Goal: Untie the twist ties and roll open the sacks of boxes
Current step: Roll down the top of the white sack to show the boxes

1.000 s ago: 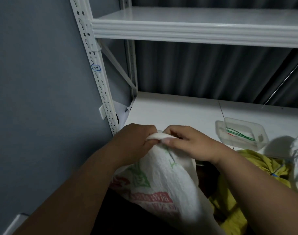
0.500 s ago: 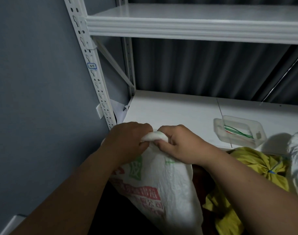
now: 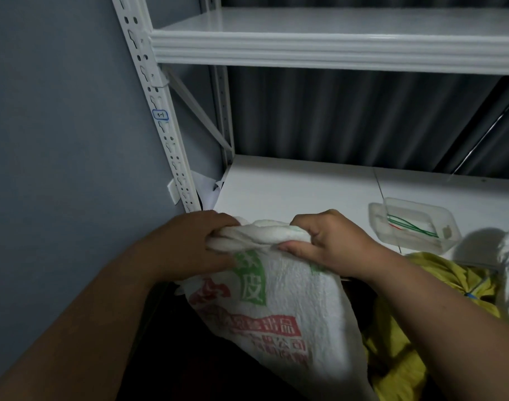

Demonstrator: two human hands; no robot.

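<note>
My left hand (image 3: pixel 189 244) and right hand (image 3: pixel 331 241) clench the white sack (image 3: pixel 282 302) rim between them, mid-roll; next I should turn it outward.

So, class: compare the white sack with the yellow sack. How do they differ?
The white sack carries red and green print; the yellow sack looks plain. Both hands, left and right, grip the white sack's rolled top; the yellow sack lies untouched, with a blue tie on it. Both are crinkled and sit below the shelf.
</note>
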